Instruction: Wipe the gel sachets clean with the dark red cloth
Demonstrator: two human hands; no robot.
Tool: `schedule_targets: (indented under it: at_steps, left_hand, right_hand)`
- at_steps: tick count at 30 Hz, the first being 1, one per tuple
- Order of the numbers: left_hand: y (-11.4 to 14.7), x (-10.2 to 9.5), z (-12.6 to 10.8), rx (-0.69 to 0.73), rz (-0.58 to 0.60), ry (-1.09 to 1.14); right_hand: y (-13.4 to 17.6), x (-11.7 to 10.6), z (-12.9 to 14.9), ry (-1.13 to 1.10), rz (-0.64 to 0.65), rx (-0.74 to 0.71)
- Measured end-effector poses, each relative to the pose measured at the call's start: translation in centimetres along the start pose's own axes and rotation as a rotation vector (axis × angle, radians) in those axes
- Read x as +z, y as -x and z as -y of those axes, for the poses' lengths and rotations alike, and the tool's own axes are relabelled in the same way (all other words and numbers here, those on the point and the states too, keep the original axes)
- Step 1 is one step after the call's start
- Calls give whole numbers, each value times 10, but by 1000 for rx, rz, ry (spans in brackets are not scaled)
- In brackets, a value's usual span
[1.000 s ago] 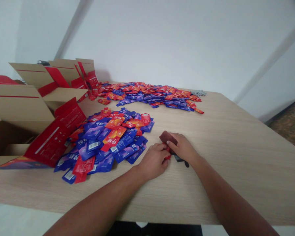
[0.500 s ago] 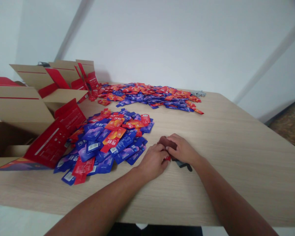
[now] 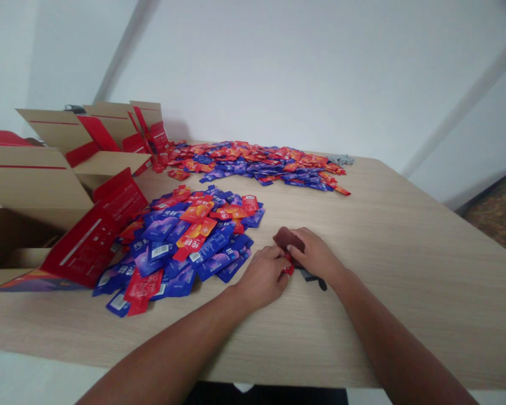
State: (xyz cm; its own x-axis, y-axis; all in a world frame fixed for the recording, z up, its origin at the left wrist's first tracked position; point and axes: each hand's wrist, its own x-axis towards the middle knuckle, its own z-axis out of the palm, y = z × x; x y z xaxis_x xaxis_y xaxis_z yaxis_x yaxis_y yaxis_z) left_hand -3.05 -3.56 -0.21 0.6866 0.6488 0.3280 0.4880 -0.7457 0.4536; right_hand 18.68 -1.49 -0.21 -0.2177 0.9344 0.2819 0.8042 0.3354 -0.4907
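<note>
My left hand (image 3: 263, 277) rests on the table with its fingers curled around a small red packet (image 3: 289, 269), most of which they hide. Close beside it, my right hand (image 3: 316, 254) grips a folded brown piece (image 3: 287, 239) that looks soft, with the thumb on its near side. The two hands almost touch. Beneath the right hand a dark grey piece with a black tip (image 3: 322, 284) pokes out; what it is I cannot tell. To the left of my left hand lies a heap of blue and red-orange sachets (image 3: 194, 236).
A long band of similar sachets (image 3: 253, 160) lies along the table's back edge by the wall. A grey crumpled cloth (image 3: 340, 160) sits at its right end. Several open cardboard boxes (image 3: 29, 180) with red flaps stand on the left.
The brown piece has tilted up and shows more of its face, and my right hand has shifted slightly. More of the red packet is visible. My left hand stays nearly in place.
</note>
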Motion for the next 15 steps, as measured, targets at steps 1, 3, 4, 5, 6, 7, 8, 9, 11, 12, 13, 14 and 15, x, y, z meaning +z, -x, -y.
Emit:
schedule_targets:
  at_steps: [1, 3, 4, 5, 6, 7, 8, 9, 11, 12, 13, 14, 15]
  left_hand:
    - [0, 0, 0, 5, 1, -2]
    - [0, 0, 1, 9, 6, -5]
    - [0, 1, 1, 8, 7, -6]
    - [0, 1, 1, 5, 6, -5]
    - [0, 1, 2, 3, 6, -3]
    - [0, 1, 2, 1, 4, 1]
    - [0, 1, 3, -1, 2, 7]
    - [0, 1, 3, 0, 2, 14]
    - [0, 1, 4, 6, 2, 33]
    - [0, 1, 4, 7, 1, 41]
    - [-1, 0, 5, 5, 1, 46]
    - [-1, 0, 5, 1, 2, 45]
    - [-1, 0, 5, -6, 4, 39]
  right_hand:
    - [-1, 1, -2, 13, -24, 21]
    - [-1, 4, -7, 32, -63, 54]
    - [-2, 4, -9, 39, -73, 65]
    - [-2, 5, -10, 45, -78, 72]
    - [-1, 6, -11, 51, -80, 74]
    - [-1, 6, -12, 56, -83, 74]
    - [-1, 6, -11, 59, -80, 72]
    - [-1, 6, -10, 57, -76, 70]
    - [0, 5, -7, 39, -59, 64]
    - [0, 3, -4, 25, -48, 60]
    - [1, 2, -1, 7, -34, 49]
    - [2, 0, 2, -14, -18, 27]
    - [3, -2, 5, -34, -3, -1]
